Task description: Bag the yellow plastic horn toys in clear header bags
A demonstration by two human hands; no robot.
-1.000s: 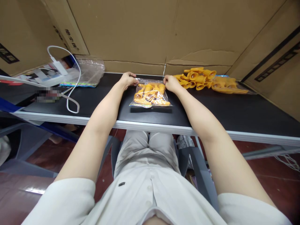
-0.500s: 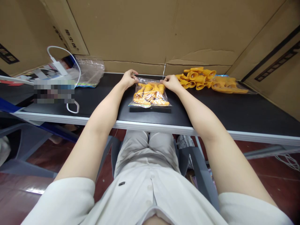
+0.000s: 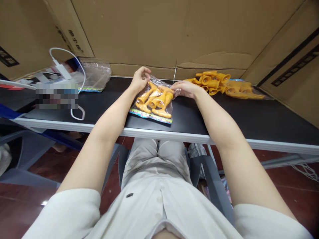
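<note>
A clear plastic bag (image 3: 151,116) with a colourful printed strip along its near edge lies tilted on the black tabletop. Inside it are several yellow plastic pieces (image 3: 159,99) with flared cup ends and curved handles. At the bag's far left corner, my left hand (image 3: 141,80) has its fingers curled, with the film at the thumb. My right hand (image 3: 186,89) grips the film at the far right corner, its fingers fairly straight and partly behind the plastic.
Loose yellow pieces (image 3: 211,81) are heaped at the back right, beside another filled bag (image 3: 245,90). Flat clear bags (image 3: 96,76) lie at the back left, near a white cable (image 3: 83,71) and plug (image 3: 63,71). Cardboard (image 3: 139,33) walls the table's back; a metal edge (image 3: 164,133) runs along its front.
The bag has turned, its printed edge swinging left and nearer to me, and it now lies flatter. My right hand has moved slightly right and its fingers have straightened; my left hand has risen slightly.
</note>
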